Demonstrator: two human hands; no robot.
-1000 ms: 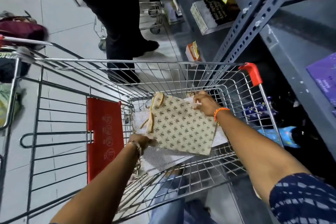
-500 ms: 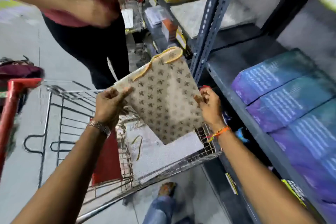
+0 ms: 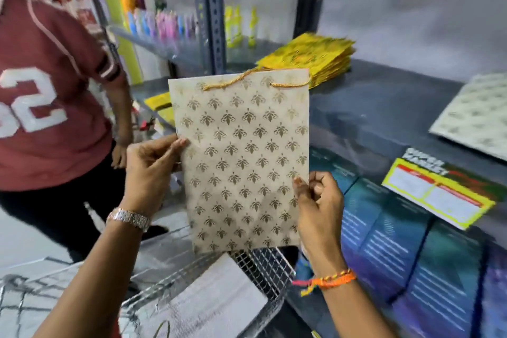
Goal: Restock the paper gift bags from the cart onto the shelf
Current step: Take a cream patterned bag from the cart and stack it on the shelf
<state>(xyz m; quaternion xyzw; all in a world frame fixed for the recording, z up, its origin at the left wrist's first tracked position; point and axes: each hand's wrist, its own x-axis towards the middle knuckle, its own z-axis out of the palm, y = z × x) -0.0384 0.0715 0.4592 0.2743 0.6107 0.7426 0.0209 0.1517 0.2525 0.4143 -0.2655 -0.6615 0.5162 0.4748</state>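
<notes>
Two hands hold one flat paper gift bag upright between the cart below and the shelf beyond. The left hand pinches the bag's left edge about halfway up, thumb on the front and the other fingers behind it. The right hand pinches the right edge lower down, its fingers pressed together on the paper. The bag is cream with a gold leaf pattern, and its gold cord handle lies at the top, away from both grips.

By my reading, the step in hand is the carry: the bag is out of the cart and not yet on the shelf. Beyond the fingers and to the right, a bag of the same pattern lies flat on the shelf, which looks like the place for this one; a yellow stack sits past the bag's top edge. The next move probably calls for tipping the bag flat and reaching it forward and right onto that matching bag, edges squared. More paper bags lie in the cart below the wrists. Another person stands to the left, clear of that path.
</notes>
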